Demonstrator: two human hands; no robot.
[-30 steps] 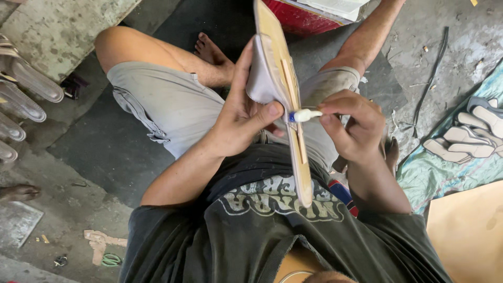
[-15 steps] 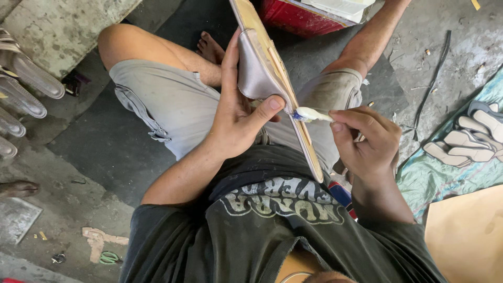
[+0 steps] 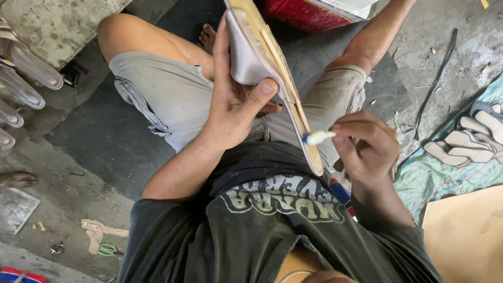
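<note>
I sit on the floor with a sandal (image 3: 272, 68) held on edge over my lap. It has a tan sole and a silvery-grey upper. My left hand (image 3: 236, 99) grips it from the left, thumb pressed on the sole's rim. My right hand (image 3: 367, 147) holds a small white brush (image 3: 317, 138) with a blue collar. The brush tip touches the sole's edge near its lower end.
A red box (image 3: 309, 13) stands beyond my knees. Several grey soles (image 3: 21, 78) line the left wall. More cut sole pieces (image 3: 471, 136) lie on a teal cloth at the right, next to a tan board (image 3: 466, 236). Green scissors (image 3: 107, 249) lie on the concrete at lower left.
The sandal has tilted so its top leans further left. My right hand with the brush has slid down along the sole's edge toward my body.
</note>
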